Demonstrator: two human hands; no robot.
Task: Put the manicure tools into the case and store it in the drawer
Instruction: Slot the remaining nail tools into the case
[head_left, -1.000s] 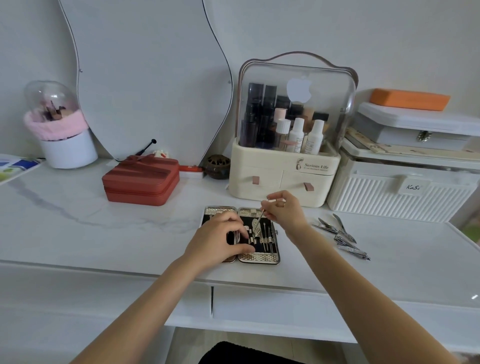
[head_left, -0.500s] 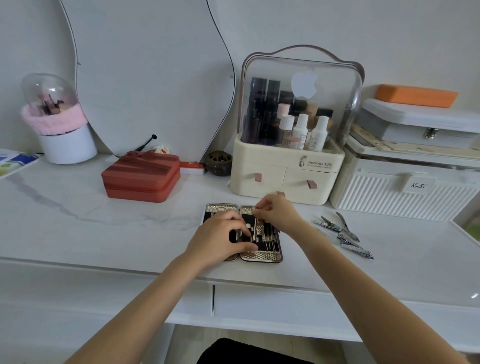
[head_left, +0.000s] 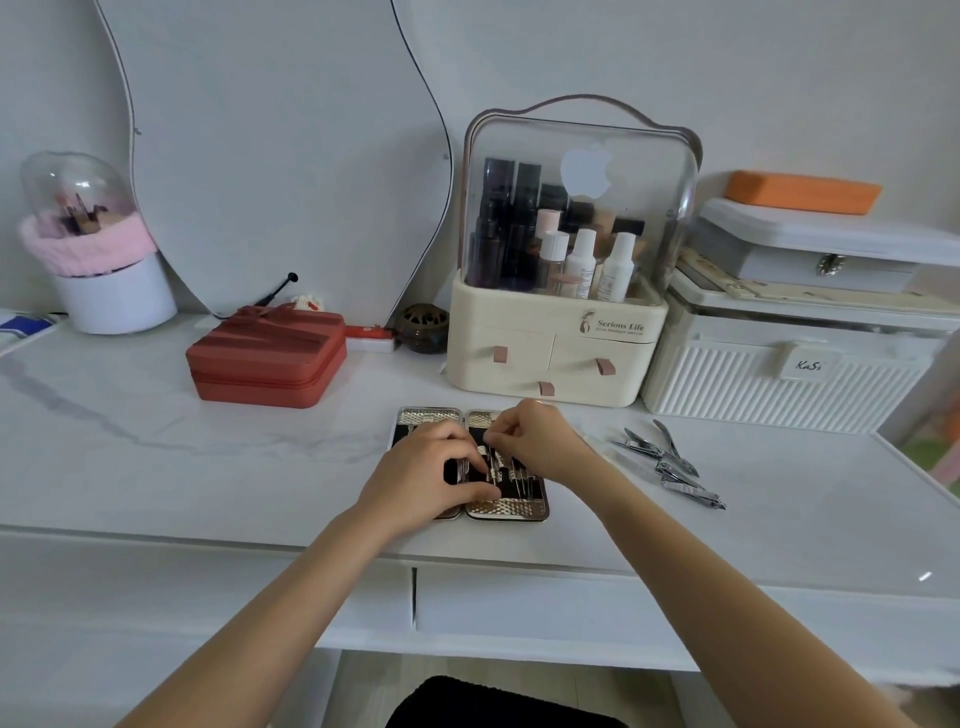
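Note:
The manicure case (head_left: 511, 508) lies open flat on the white desk, gold-edged with black lining and several thin metal tools slotted in its right half. My left hand (head_left: 426, 470) rests on the case's left half and holds it down, thumb across the hinge. My right hand (head_left: 540, 444) is over the right half, fingertips pinched on a thin metal tool (head_left: 492, 457) that is pushed down among the slots. Several loose nail clippers and nippers (head_left: 667, 462) lie on the desk right of the case. The desk drawer (head_left: 519, 605) below the edge is closed.
Behind the case stands a cream cosmetics organizer (head_left: 558, 353) with small drawers. A red zip box (head_left: 267, 358) sits at the left, a white ribbed box (head_left: 789, 379) at the right, a curved mirror (head_left: 280, 145) and a brush holder (head_left: 98, 270) at the back.
My right hand has come down from above the case, lowering the thin tool from upright into the right half. My left hand stays on the case.

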